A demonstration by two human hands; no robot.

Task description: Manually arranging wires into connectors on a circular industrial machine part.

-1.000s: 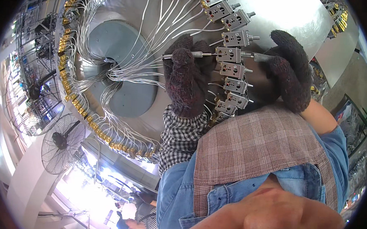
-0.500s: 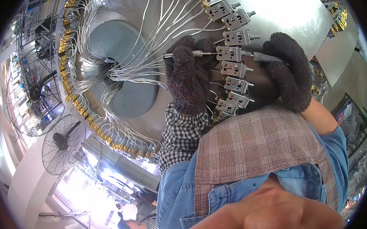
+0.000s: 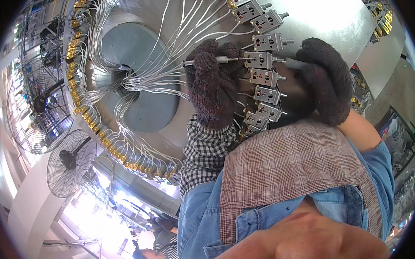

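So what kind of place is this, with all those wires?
Probably a factory or workshop. A big round grey metal machine is ringed with brass fittings and thin white wires, two dark knitted-gloved hands work on small grey metal valve blocks, and large wire-caged fans stand nearby.

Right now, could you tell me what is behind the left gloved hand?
Behind the left hand white wires fan over the grey metal disc, and a thin tool crosses it toward a valve block. Its grip on the tool is hidden.
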